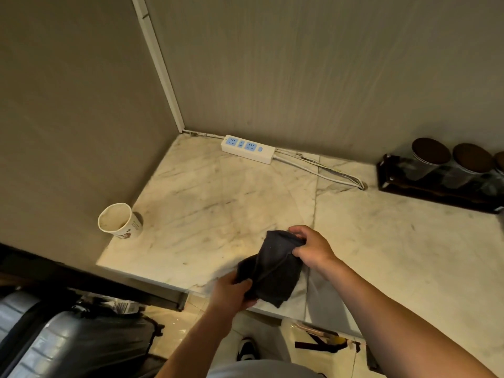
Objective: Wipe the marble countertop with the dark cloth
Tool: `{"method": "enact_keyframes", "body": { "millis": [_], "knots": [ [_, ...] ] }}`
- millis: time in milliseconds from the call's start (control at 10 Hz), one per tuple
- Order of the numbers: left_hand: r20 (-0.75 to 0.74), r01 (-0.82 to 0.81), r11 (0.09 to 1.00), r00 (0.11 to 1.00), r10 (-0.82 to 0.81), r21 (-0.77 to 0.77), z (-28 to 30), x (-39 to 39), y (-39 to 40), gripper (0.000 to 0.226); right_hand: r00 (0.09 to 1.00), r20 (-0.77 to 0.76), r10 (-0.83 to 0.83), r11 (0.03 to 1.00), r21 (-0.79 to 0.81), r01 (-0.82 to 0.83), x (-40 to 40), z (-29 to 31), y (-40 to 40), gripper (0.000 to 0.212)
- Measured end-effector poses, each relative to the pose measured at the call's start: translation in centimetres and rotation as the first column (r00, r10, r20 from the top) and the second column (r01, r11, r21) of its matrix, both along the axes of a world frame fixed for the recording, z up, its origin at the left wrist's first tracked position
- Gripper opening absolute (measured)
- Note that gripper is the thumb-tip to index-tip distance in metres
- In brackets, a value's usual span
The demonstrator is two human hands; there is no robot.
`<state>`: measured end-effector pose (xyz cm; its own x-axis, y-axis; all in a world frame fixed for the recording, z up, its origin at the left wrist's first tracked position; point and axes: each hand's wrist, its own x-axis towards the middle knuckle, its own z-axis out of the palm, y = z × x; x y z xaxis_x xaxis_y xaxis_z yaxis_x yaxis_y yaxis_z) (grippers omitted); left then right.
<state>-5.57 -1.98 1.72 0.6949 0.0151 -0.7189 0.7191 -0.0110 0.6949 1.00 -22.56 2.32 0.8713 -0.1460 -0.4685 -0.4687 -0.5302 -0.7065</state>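
The dark cloth [272, 271] is bunched and folded between both hands, just above the front edge of the white, grey-veined marble countertop [218, 192]. My left hand [231, 293] grips its lower left end from below. My right hand [311, 248] pinches its upper right corner. The cloth's lower part hangs close to the marble; whether it touches is unclear.
A used paper cup [120, 221] stands at the counter's left edge against the wall. A white power strip [246, 148] with its cable lies along the back wall. A dark rack of lidded jars [441, 173] sits at the back right. A grey suitcase [54, 336] stands on the floor below.
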Motion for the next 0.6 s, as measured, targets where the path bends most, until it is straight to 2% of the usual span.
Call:
{"method": "enact_keyframes", "body": {
  "millis": [100,200,300,500,600],
  "knots": [
    [0.046,0.223,0.938,0.969,-0.244,0.266,-0.9,0.0,0.1,0.01,0.993,0.06,0.1,0.959,-0.273,-0.08,0.0,-0.9,0.3,0.046],
    [0.045,0.327,0.844,0.924,-0.381,0.426,-0.9,0.2,0.0,0.004,0.996,0.044,0.081,0.931,-0.359,-0.06,-0.2,-1.2,0.3,0.041],
    [0.046,0.386,0.685,0.852,-0.522,0.618,-0.8,0.4,0.1,0.008,0.998,0.04,0.052,0.928,-0.37,-0.034,-0.4,-1.5,0.1,0.037],
    [0.054,0.301,0.698,0.898,-0.438,0.65,-0.3,1.2,0.7,0.037,0.996,0.084,-0.035,0.947,-0.314,0.06,-1.7,-0.8,-1.0,0.032],
    [0.088,0.267,0.655,0.886,-0.456,0.707,-0.1,2.0,0.7,0.042,0.991,0.129,-0.04,0.945,-0.317,0.08,-2.8,-0.4,-1.7,0.032]
  ]
}}
